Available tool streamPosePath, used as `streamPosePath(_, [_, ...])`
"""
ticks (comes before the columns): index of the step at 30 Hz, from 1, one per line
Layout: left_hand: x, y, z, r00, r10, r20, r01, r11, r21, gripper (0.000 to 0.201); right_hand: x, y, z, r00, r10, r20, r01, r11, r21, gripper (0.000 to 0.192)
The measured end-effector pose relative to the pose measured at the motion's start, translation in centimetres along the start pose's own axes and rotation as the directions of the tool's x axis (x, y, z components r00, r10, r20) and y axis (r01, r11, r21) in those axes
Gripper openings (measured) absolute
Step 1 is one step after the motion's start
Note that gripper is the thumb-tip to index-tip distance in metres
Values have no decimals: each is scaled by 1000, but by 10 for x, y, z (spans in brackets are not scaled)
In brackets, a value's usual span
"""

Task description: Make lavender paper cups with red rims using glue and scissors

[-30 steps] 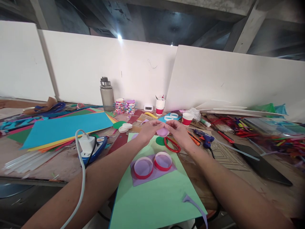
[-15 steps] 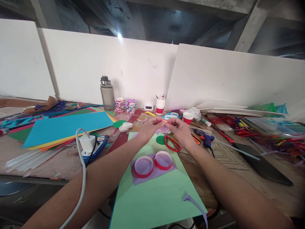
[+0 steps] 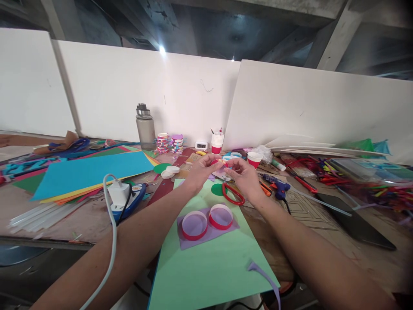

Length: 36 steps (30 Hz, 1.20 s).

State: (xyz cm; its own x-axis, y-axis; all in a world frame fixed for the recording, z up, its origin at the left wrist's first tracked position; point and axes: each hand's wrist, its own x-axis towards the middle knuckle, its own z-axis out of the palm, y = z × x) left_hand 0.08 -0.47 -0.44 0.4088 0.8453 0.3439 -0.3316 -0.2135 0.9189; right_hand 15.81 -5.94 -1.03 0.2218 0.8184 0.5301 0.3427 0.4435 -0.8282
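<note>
Our hands have lifted: left hand (image 3: pixel 201 170) and right hand (image 3: pixel 241 174) pinch a small red-rimmed paper ring (image 3: pixel 218 164) together; squeezing harder could crush it.

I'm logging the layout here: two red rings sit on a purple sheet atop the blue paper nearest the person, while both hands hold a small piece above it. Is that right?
One detail is off. The head view shows the two red rings on the purple sheet atop light green paper, not blue. Both hands do hold a small piece.
</note>
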Motion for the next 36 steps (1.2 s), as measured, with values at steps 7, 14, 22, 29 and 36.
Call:
streamPosePath(7, [2, 1, 0, 988, -148, 48, 154, 974, -164, 51, -5, -3, 3, 998, -56, 33, 55, 998, 14, 33])
streamPosePath(14, [3, -1, 1, 985, -161, 55, 170, 948, -270, 47, -6, -5, 1, 990, -130, 58, 133, 990, -54, 28])
streamPosePath(22, [1, 3, 4, 990, -142, 0, 134, 933, -333, 44, -8, -8, 1, 984, -172, 47, 176, 979, -99, 29])
streamPosePath(29, [1, 3, 3, 993, -116, -7, 108, 948, -300, 39, -8, -8, 1, 981, -185, 59, 191, 974, -121, 28])
streamPosePath(36, [2, -2, 5, 957, -286, 43, 286, 918, -274, 40, -5, -1, 3, 997, -78, -6, 78, 997, -18, 31])
